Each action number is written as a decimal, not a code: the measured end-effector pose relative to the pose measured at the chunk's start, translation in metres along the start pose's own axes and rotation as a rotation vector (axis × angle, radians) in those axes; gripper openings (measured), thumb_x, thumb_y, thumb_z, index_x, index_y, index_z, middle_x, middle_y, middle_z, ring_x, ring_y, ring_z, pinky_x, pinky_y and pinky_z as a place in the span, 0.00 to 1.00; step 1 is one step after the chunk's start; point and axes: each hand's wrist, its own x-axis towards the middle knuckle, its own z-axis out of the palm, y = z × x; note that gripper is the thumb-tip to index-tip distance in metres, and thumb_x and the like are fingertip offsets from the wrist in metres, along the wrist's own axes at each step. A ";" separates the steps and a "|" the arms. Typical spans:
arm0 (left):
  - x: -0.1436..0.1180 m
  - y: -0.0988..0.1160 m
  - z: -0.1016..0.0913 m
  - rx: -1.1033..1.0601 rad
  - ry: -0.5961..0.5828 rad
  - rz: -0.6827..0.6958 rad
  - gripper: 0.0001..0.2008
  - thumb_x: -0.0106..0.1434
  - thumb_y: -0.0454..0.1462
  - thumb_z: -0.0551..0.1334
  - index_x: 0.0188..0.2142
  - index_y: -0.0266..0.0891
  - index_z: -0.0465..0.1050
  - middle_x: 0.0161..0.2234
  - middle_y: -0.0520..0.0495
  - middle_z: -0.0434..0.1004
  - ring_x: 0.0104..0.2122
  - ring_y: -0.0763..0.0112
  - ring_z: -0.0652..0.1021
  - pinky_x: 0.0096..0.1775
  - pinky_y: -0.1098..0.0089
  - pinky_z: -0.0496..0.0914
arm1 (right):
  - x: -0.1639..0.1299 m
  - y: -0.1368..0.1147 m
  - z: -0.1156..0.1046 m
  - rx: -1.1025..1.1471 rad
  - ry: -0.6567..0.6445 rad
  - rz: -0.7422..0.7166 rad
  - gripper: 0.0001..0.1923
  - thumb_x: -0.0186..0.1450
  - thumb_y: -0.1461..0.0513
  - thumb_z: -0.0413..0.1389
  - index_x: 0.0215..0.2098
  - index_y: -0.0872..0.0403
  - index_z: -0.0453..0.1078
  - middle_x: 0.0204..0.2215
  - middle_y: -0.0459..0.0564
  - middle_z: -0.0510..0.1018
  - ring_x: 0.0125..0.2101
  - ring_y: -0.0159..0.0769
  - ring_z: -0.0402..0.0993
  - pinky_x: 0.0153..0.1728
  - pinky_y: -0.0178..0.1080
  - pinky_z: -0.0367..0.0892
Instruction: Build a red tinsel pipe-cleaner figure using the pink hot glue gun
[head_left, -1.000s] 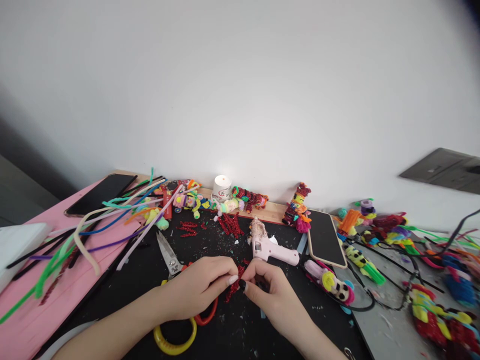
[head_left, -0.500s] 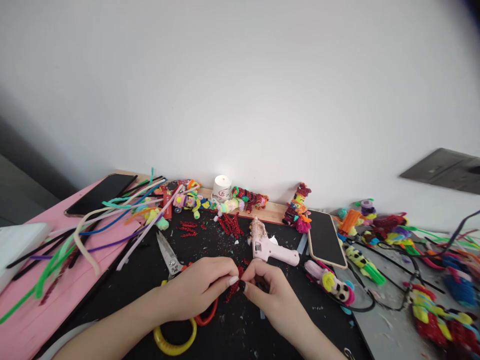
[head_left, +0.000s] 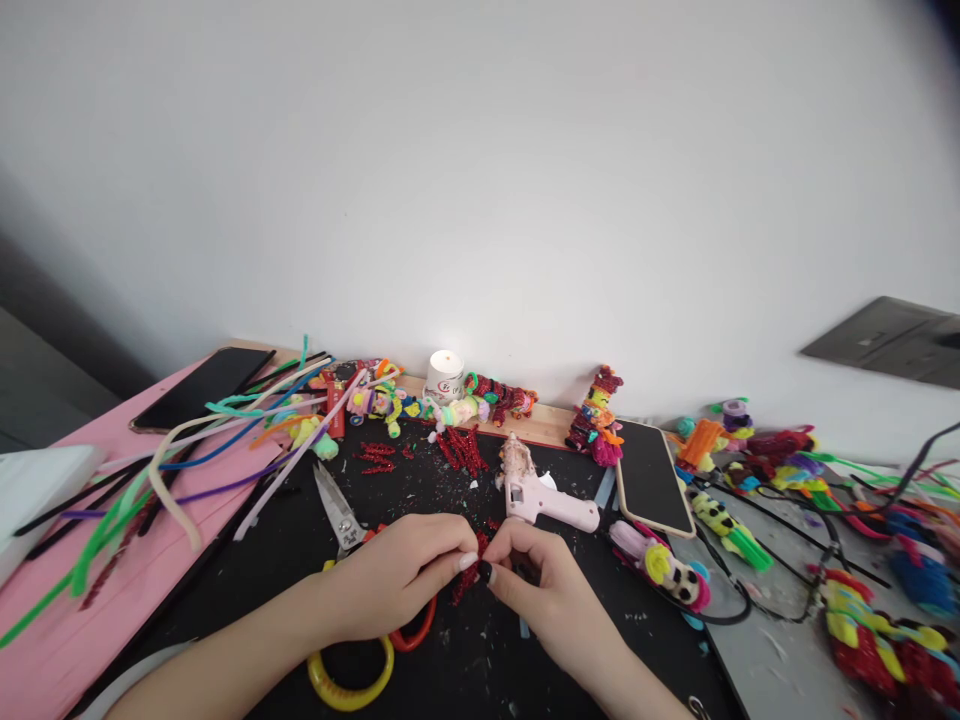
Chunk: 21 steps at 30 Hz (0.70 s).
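Note:
Thumb and fingers of my left hand (head_left: 416,575) pinch one side of a short red tinsel pipe cleaner piece (head_left: 466,582). From the other side my right hand (head_left: 529,570) pinches it too, fingertips almost touching the left ones. Much of the piece is hidden behind the fingers. Scissors (head_left: 351,690) with one yellow and one red handle loop lie under my left wrist, blades pointing away. A pale pink glue gun (head_left: 544,495) rests just beyond my right hand. More cut red tinsel pieces (head_left: 461,450) lie in small piles behind my hands.
Loose pipe cleaners (head_left: 172,470) spread over a pink board (head_left: 52,640) at left, near a dark phone (head_left: 199,388). A paper cup (head_left: 444,376) stands by the wall. At right are a pale-framed phone (head_left: 654,480), several pipe cleaner figures (head_left: 664,570) and a black cable (head_left: 739,605).

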 end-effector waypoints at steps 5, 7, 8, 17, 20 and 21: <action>0.000 0.000 0.000 -0.003 0.001 -0.003 0.10 0.68 0.34 0.48 0.33 0.38 0.65 0.29 0.52 0.68 0.30 0.72 0.68 0.34 0.74 0.61 | 0.001 0.000 0.000 0.008 -0.001 0.002 0.04 0.57 0.67 0.54 0.25 0.55 0.67 0.22 0.42 0.64 0.26 0.30 0.60 0.29 0.33 0.57; 0.000 0.000 0.001 -0.001 -0.002 -0.005 0.10 0.68 0.34 0.48 0.33 0.39 0.65 0.29 0.52 0.67 0.30 0.73 0.68 0.34 0.74 0.61 | 0.001 0.000 0.001 0.010 -0.004 0.002 0.04 0.57 0.67 0.54 0.25 0.55 0.67 0.22 0.42 0.64 0.26 0.30 0.60 0.28 0.33 0.57; 0.000 -0.001 0.001 0.002 -0.003 -0.004 0.10 0.68 0.34 0.48 0.33 0.39 0.65 0.29 0.52 0.67 0.30 0.73 0.68 0.34 0.74 0.61 | 0.001 0.000 0.001 0.010 -0.003 0.003 0.04 0.57 0.67 0.54 0.25 0.55 0.67 0.22 0.42 0.64 0.26 0.30 0.60 0.28 0.33 0.57; 0.000 0.000 0.000 0.000 -0.013 -0.009 0.10 0.68 0.34 0.48 0.32 0.39 0.64 0.29 0.52 0.67 0.30 0.72 0.68 0.34 0.73 0.61 | 0.002 0.000 0.001 0.009 0.003 -0.004 0.04 0.57 0.68 0.55 0.25 0.55 0.68 0.22 0.41 0.65 0.26 0.30 0.61 0.29 0.33 0.58; 0.000 -0.001 0.000 0.007 -0.012 -0.009 0.10 0.68 0.34 0.48 0.32 0.39 0.64 0.29 0.52 0.67 0.30 0.72 0.68 0.34 0.74 0.61 | 0.002 0.001 0.001 0.009 0.006 -0.005 0.04 0.57 0.68 0.55 0.25 0.55 0.68 0.22 0.41 0.65 0.26 0.30 0.62 0.30 0.33 0.58; 0.000 -0.001 0.000 0.007 -0.012 -0.009 0.10 0.68 0.34 0.48 0.32 0.39 0.64 0.29 0.52 0.67 0.30 0.72 0.68 0.34 0.74 0.61 | 0.001 0.001 0.001 0.009 0.004 -0.004 0.04 0.57 0.68 0.55 0.25 0.55 0.68 0.22 0.41 0.65 0.26 0.30 0.62 0.30 0.33 0.58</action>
